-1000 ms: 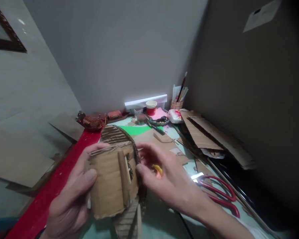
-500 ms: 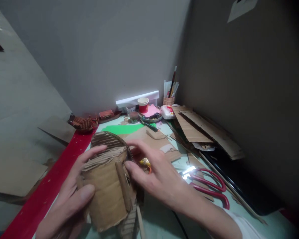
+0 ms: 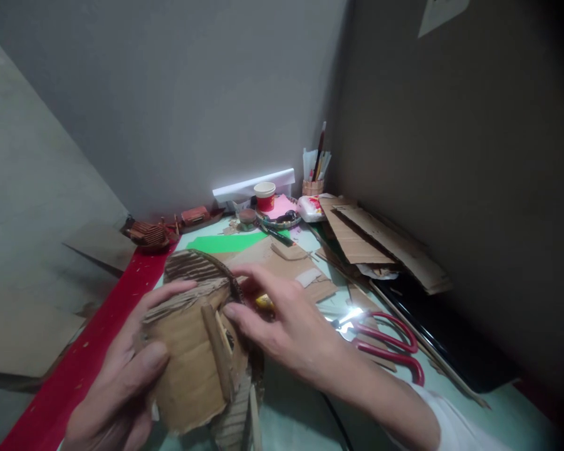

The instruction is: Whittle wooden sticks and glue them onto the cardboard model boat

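Observation:
A brown cardboard model with a curved, ridged corrugated top is held up over the table, in the lower middle of the view. My left hand is wrapped round its left side, the thumb lying on the flat front panel. At the model's right edge, my right hand pinches the dark curved rim between thumb and fingers; some fingertips are hidden behind it. A narrow rolled cardboard strip stands along the panel's right side.
Red-handled scissors lie right of my right hand. Behind are green paper, a red cup, a brush holder and small brown models. Stacked cardboard and a black flat object are at the right.
The view has shifted slightly, so the table things appear a little further left. Both hands keep hold of the model, which has tilted slightly and shows more of its right side.

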Demonstrator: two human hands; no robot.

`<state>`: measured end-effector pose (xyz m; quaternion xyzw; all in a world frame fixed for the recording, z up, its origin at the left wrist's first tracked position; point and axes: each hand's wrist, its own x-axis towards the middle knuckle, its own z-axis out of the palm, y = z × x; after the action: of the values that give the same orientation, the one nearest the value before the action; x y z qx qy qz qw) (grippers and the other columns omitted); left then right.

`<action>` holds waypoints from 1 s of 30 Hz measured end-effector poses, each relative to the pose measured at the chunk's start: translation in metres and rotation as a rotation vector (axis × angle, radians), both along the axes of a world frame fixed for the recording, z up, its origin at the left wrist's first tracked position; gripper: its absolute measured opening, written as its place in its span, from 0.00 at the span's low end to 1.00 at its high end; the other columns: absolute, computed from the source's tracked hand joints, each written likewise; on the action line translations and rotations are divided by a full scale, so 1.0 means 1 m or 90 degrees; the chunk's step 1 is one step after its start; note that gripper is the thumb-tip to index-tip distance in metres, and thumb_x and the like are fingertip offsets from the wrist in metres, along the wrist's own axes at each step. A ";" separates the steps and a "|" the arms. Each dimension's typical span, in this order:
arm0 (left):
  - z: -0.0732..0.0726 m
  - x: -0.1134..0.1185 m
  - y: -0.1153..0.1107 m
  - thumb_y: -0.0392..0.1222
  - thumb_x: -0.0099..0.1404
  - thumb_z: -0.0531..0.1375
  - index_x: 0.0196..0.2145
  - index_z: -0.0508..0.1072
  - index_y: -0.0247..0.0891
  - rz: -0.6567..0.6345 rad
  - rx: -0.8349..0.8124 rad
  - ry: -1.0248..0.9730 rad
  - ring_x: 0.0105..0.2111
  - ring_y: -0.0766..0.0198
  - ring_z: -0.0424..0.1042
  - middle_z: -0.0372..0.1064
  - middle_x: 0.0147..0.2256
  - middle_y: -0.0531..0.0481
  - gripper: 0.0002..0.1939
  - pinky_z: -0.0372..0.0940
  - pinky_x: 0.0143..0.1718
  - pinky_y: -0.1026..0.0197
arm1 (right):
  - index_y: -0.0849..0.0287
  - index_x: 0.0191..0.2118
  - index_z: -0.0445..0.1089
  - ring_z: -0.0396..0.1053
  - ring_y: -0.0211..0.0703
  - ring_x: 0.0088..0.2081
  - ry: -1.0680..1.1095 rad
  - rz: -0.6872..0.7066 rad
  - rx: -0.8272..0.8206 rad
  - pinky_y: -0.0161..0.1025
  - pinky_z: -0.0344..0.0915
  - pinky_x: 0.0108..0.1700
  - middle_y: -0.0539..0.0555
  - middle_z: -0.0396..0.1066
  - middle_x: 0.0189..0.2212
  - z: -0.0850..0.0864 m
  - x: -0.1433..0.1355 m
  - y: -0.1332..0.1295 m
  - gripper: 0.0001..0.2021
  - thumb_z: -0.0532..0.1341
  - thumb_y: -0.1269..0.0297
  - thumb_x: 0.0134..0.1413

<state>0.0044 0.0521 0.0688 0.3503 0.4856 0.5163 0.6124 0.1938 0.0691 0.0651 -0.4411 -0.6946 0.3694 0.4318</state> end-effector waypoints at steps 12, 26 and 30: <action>0.005 0.004 0.002 0.49 0.46 0.71 0.49 0.74 0.52 0.065 0.057 -0.020 0.50 0.43 0.75 0.77 0.45 0.50 0.30 0.75 0.42 0.58 | 0.53 0.55 0.65 0.72 0.41 0.44 -0.014 -0.045 0.055 0.38 0.66 0.48 0.49 0.75 0.41 0.008 0.014 -0.004 0.16 0.61 0.58 0.64; 0.007 -0.022 0.009 0.46 0.52 0.68 0.51 0.73 0.50 0.191 0.198 -0.092 0.43 0.51 0.77 0.77 0.46 0.51 0.27 0.75 0.40 0.61 | 0.56 0.43 0.60 0.77 0.53 0.26 -0.626 -0.185 0.189 0.39 0.57 0.22 0.55 0.75 0.29 -0.080 0.040 -0.020 0.08 0.54 0.58 0.64; 0.010 -0.028 0.010 0.46 0.52 0.68 0.50 0.74 0.50 0.224 0.251 -0.049 0.47 0.52 0.76 0.77 0.45 0.53 0.26 0.73 0.39 0.66 | 0.62 0.53 0.57 0.75 0.52 0.21 -0.665 -0.255 0.212 0.40 0.59 0.21 0.57 0.76 0.29 -0.110 0.039 -0.017 0.16 0.54 0.61 0.63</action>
<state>-0.0235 0.0618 0.0784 0.3529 0.4051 0.7128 0.4509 0.2329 0.0518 -0.0446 -0.6138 -0.7672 -0.0999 0.1569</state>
